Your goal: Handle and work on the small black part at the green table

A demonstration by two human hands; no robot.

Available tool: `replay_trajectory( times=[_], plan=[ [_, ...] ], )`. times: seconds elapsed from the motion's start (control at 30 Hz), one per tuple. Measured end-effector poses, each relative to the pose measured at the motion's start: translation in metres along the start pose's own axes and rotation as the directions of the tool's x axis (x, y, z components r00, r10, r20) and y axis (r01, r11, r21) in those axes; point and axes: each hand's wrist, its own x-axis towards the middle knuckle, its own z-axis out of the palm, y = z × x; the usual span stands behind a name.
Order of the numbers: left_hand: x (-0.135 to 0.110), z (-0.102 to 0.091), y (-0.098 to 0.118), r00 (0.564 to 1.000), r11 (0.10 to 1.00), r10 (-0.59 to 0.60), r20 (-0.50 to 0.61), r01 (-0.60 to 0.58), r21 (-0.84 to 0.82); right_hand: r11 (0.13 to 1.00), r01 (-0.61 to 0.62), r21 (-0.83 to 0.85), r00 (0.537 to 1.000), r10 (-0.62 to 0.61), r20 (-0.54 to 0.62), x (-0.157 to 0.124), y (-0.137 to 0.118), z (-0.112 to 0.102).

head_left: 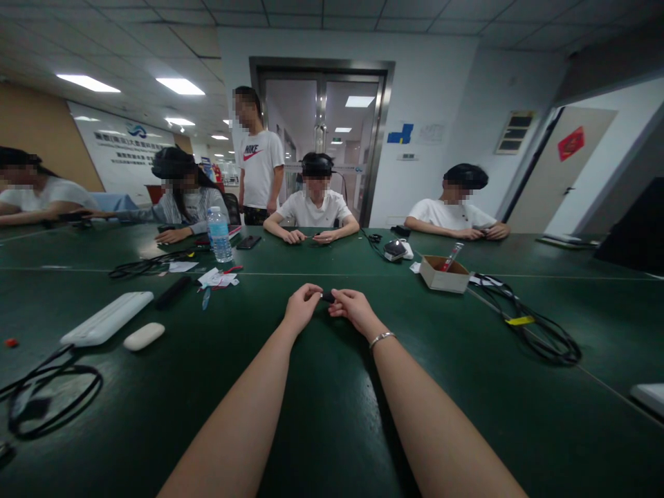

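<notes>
Green tabletop (332,422) all round, and both hands meet over it, well in from the near edge. The left hand (302,306) has its fingers curled in, pinching one end of a small black object (327,297). The right hand (353,308) has the same closed pinch on the other end. The object sits between the two hands, gripped by both; it is too small to tell what it is, or whether it touches the table. There is one silver bracelet (382,338) on the right wrist.

Room to move: there is open green surface just beyond the hands up to the table seam, and on both sides of the forearms.

Left of the left hand and well apart lie one long white bar (107,318), one white oval piece (144,336), one black stick (173,292) and a scatter of paper slips (218,279). One water bottle (220,235) stands beyond those. Far left, by the near edge, is one black cable loop (49,394).

Right of the right hand and well apart sits one open cardboard box (443,274). Farther right lies one black cable coil (542,332) with a yellow tag.

Five other people are along the far and left edges — four seated, one standing (258,166).
</notes>
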Motion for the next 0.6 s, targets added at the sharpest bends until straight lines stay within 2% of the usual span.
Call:
replay_trajectory(
  times=[0.13,0.23,0.33,0.47,0.6],
  plan=[
    [0.001,0.001,-0.002,1.000,1.000,-0.016,0.012,0.016,-0.019,1.000,-0.005,0.000,1.000,0.005,0.004,0.001,0.000,0.000],
    [0.001,0.002,-0.004,0.999,0.999,0.035,0.008,-0.035,0.018,1.000,-0.015,0.001,1.000,0.015,-0.011,0.001,0.000,0.001],
    [0.003,0.004,-0.008,0.999,1.000,0.006,0.043,-0.006,-0.004,1.000,-0.013,0.000,1.000,0.013,0.001,0.001,-0.001,0.001],
    [0.004,0.006,-0.012,0.997,0.996,0.070,0.009,-0.071,0.049,1.000,-0.008,0.009,1.000,0.008,0.011,0.000,-0.001,0.000],
    [0.005,0.006,-0.014,0.999,0.998,0.034,0.021,-0.034,0.043,1.000,-0.020,-0.001,1.000,0.020,0.022,0.000,-0.001,0.001]
  ],
)
